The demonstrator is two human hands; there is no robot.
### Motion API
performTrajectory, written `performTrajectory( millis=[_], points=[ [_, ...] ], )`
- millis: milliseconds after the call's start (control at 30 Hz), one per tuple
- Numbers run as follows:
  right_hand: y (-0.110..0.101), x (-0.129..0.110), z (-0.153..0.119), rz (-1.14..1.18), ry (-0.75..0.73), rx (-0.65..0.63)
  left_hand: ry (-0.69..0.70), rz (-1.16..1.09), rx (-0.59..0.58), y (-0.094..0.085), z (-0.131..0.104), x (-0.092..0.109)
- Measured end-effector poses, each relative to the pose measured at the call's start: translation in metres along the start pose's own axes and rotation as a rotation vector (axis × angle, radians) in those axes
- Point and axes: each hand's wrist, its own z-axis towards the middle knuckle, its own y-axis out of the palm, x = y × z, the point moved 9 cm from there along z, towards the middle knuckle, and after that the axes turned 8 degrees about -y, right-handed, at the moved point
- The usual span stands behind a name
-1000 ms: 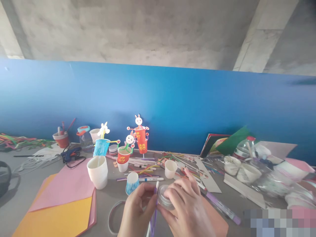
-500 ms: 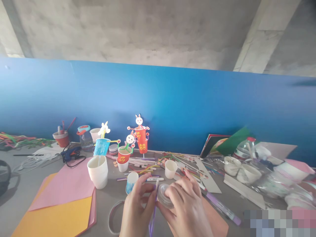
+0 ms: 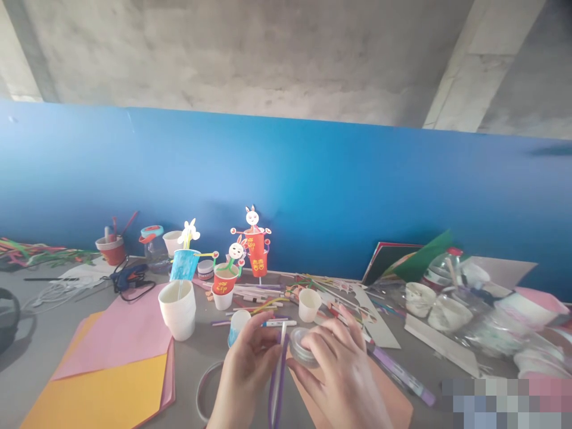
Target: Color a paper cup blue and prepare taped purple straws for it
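Observation:
My left hand (image 3: 252,363) pinches a white stick (image 3: 280,369) together with a purple pipe cleaner (image 3: 271,396), whose strands hang below the fingers. Beside it, my right hand (image 3: 335,363) grips a small round clear container (image 3: 301,347) by its side and top. A narrow gap separates the stick from the container. Under my right hand lies an orange paper sheet (image 3: 388,396). Just beyond my left hand stands a small blue-painted cup (image 3: 239,325), and a white paper cup (image 3: 309,305) is past the container.
Stacked white cups (image 3: 177,313) and pink paper (image 3: 120,339) lie left. Rabbit-faced cup figures (image 3: 258,253) stand behind. A roll of tape (image 3: 205,390) sits by my left wrist, a purple marker (image 3: 404,376) to the right, and plastic-wrapped cups (image 3: 451,314) farther right.
My hands have drawn slightly apart, the container shifting a little right, away from the stick. More of the white stick and purple pipe cleaner now shows below my left fingers.

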Motion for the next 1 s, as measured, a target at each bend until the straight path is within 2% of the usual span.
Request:
performTrajectory(
  millis=[167, 300, 467, 600, 767, 867, 1000],
  points=[
    [0.004, 0.001, -0.001, 0.015, 0.013, -0.027, -0.016, -0.028, -0.017, -0.001, 0.001, -0.008],
    [0.008, 0.0, -0.002, 0.027, 0.02, -0.027, 0.001, -0.029, -0.002, -0.003, 0.003, -0.01],
    [0.011, 0.003, -0.004, 0.103, 0.044, -0.027, -0.045, -0.112, 0.028, -0.005, 0.006, -0.016],
    [0.029, 0.018, -0.018, 0.208, 0.186, -0.158, -0.129, -0.116, 0.027, -0.007, 0.01, -0.027],
    [0.039, 0.055, -0.064, 0.4, 0.41, -0.157, -0.186, -0.028, 0.01, -0.01, 0.011, -0.037],
    [0.042, 0.084, -0.111, 0.334, 0.539, -0.251, -0.28, 0.043, 0.052, -0.019, 0.012, -0.053],
    [0.032, 0.104, -0.167, 0.077, 0.549, -0.351, -0.435, 0.032, 0.114, -0.028, 0.011, -0.074]
  ],
)
